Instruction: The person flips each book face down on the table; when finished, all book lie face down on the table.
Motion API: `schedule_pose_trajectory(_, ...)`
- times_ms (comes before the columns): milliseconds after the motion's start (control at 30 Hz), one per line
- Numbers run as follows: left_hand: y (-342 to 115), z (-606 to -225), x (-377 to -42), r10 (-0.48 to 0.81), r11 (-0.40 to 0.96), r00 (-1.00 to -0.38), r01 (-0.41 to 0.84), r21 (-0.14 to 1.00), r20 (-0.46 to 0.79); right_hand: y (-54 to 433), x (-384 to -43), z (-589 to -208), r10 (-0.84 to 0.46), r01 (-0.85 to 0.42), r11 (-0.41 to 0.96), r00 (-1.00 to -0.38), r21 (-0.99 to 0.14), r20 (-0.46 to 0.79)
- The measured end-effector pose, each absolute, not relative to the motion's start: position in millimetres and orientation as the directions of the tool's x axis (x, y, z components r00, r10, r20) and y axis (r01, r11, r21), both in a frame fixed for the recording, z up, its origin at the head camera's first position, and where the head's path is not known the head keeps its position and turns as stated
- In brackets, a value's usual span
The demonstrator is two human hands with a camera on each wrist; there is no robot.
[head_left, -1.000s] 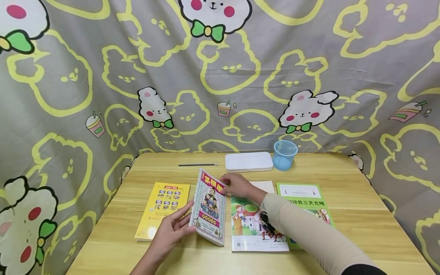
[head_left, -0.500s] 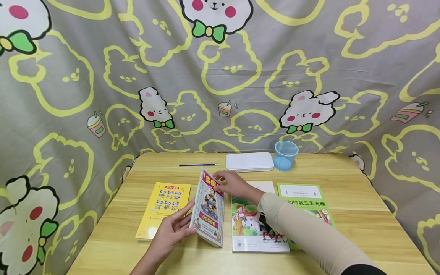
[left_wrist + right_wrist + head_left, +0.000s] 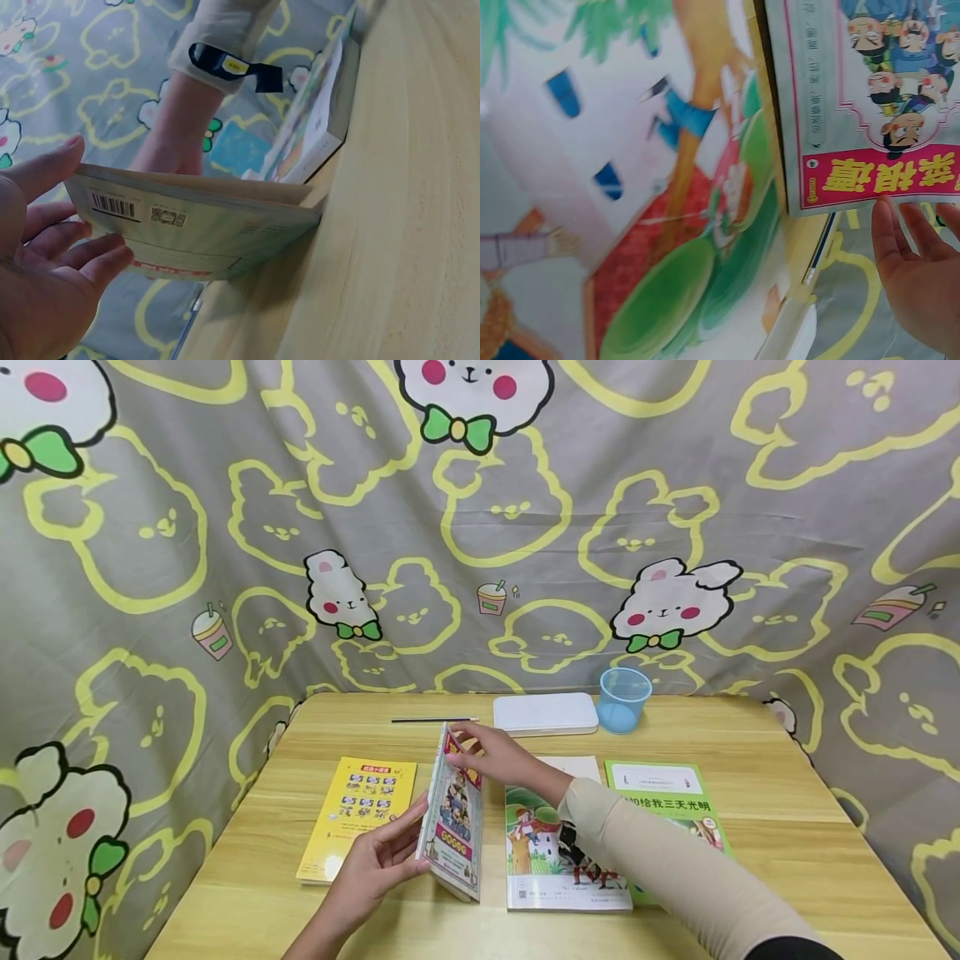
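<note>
A book with a pink title band and cartoon figures (image 3: 455, 814) stands tilted up on the table, its front cover turned to the right. My left hand (image 3: 371, 864) holds its left edge, thumb at the near corner. In the left wrist view the fingers (image 3: 97, 259) lie against the back cover (image 3: 180, 232), beside a barcode. At the top edge, my right hand (image 3: 498, 756) grips the book, thumb over the cover. The right wrist view has the fingertips (image 3: 885, 217) right at that edge, below the title.
A yellow book (image 3: 356, 818) lies at left. Right of the held book lie an illustrated book (image 3: 536, 852) and a green one (image 3: 663, 777), partly under the right forearm. Farther back are a pencil (image 3: 423, 720), a white case (image 3: 545, 713) and a blue cup (image 3: 624, 702).
The held book has turned more edge-on, its right side swinging left. My right hand has moved left with its top edge, while the left hand stays nearly in place.
</note>
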State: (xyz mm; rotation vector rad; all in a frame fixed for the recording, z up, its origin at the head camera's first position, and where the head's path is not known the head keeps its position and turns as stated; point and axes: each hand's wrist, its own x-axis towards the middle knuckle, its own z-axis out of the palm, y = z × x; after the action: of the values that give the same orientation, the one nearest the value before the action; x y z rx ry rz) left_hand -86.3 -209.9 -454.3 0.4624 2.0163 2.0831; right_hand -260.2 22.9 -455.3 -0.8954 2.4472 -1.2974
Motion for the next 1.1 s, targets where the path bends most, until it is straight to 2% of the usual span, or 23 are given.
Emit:
schedule_pose_trajectory(267, -208, -449, -85, 0.343, 0.000, -0.936, 0.089, 0.996, 0.084, 18, -253, -443, -0.599, -0.322, 0.350, -0.799, -0.879, 0.054)
schedule_pose_trajectory(600, -208, -444, -85, 0.372, 0.086, -0.921, 0.161, 0.983, 0.118, 12, -248, -441, -0.624, -0.150, 0.168, -0.781, -0.974, 0.013)
schedule_pose_trajectory(867, -207, -439, -83, 0.367, 0.221, -0.923, 0.206, 0.953, 0.115, 11, -245, -443, -0.642, -0.007, 0.033, -0.766, -0.999, -0.015)
schedule_pose_trajectory(1100, -203, -442, -82, 0.369, 0.262, -0.914, 0.276, 0.925, 0.168, 14, -244, -447, -0.640, 0.021, -0.011, -0.769, -1.000, -0.009)
